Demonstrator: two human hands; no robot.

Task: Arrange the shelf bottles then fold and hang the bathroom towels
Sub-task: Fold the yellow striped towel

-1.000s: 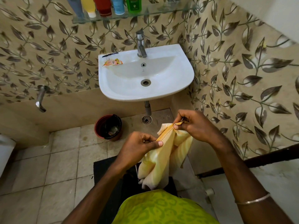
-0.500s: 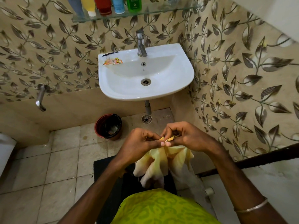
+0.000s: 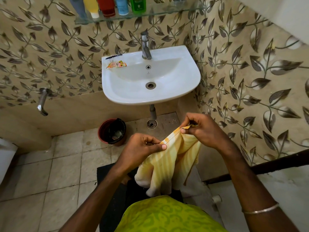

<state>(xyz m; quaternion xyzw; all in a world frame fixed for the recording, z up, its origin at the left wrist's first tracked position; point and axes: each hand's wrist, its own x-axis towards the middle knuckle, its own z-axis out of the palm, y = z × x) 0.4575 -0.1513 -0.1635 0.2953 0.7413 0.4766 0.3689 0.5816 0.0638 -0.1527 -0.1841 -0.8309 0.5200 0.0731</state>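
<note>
Hands have spread apart again since half a second ago, when they met at the hem. Left hand (image 3: pixel 142 148) and right hand (image 3: pixel 203 129) each pinch the top edge of the yellow towel (image 3: pixel 168 166), stretching the hem between them; the rest hangs bunched in front of the body, below the sink (image 3: pixel 189 91). Bottles (image 3: pixel 107 5) stand lined up on the glass shelf (image 3: pixel 167 12). Towel looks light, limp, not slippery. Best hold is probably at the two top corners, so it drops flat for folding.
</note>
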